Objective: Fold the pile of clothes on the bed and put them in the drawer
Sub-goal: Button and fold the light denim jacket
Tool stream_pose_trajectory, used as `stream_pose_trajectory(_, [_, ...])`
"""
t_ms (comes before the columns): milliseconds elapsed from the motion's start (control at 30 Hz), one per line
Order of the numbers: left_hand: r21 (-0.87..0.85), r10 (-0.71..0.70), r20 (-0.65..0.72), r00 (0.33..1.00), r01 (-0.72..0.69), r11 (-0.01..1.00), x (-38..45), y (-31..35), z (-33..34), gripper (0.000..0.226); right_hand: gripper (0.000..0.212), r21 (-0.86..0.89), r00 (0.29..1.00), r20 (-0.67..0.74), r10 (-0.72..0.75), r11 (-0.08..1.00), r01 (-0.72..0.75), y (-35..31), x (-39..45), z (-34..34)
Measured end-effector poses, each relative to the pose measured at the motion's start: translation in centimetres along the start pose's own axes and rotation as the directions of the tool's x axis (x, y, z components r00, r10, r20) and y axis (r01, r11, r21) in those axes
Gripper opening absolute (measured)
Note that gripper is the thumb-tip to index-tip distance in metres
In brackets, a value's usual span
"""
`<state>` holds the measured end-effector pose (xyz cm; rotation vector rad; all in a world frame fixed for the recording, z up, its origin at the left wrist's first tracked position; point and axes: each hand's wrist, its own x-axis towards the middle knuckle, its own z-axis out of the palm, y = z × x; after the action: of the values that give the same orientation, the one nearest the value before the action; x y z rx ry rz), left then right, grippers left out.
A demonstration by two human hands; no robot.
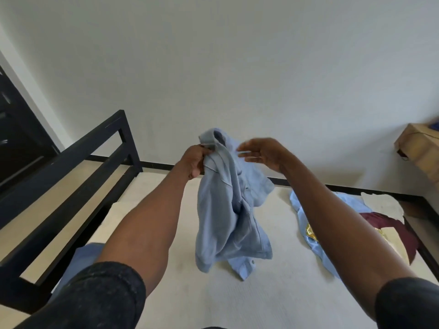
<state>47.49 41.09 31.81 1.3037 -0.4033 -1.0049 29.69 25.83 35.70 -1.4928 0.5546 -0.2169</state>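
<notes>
Both forearms reach forward over the bed [190, 293], black sleeves pushed to the elbows at the bottom corners of the view. The mattress surface is white and textured.

A blue cloth [80, 257] lies at the near left edge of the mattress, partly hidden behind the left arm; type not readable.

Jacket [228, 210], light blue, hangs bunched and vertical over the middle of the bed. Its lower hem and a snap-buttoned flap touch the mattress; the rest is lifted off it.

Left hand [194, 161]: fingers curled tight round the jacket's upper part, just below the collar. Firm grasp, carrying the garment's weight.

Right hand [263, 154]: fingers straight and spread, palm toward the jacket, fingertips at the fabric near the collar. Holding nothing. Contact with the cloth cannot be told; the fingertips are blurred.

Pile [351, 224] at right of the bed, unfolded: a light blue shirt with a yellow badge, a maroon garment, cream and white pieces, partly behind the right arm.

Black bed frame [78, 167] runs along the left side and far edge. Beyond it, a white wall [225, 67]; a cardboard box [420, 146] at far right.
</notes>
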Motion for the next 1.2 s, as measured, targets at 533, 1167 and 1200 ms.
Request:
stream_pose_trajectory(533, [0.092, 0.234, -0.491, 0.839, -0.218, 0.972, 0.1, 7.1, -3.6, 0.017, 0.012, -0.757, 0.841, -0.471, -0.267, 0.612, -0.230, 7.5, -0.9, 0.8])
stream_pose_trajectory(1167, [0.508, 0.314, 0.124, 0.941, -0.332, 0.795, -1.9, 1.9, 6.4, 0.023, 0.031, 0.259, 0.997, 0.041, 0.064, 0.963, -0.073, -5.8, -2.4, 2.5])
stream_pose_trajectory(1200, [0.487, 0.334, 0.079, 0.939, -0.329, 0.809, -2.0, 2.3, 6.8, 0.018, 0.029, 0.164, 0.999, -0.014, 0.036, 0.986, -0.033, -6.0, -2.5, 2.0])
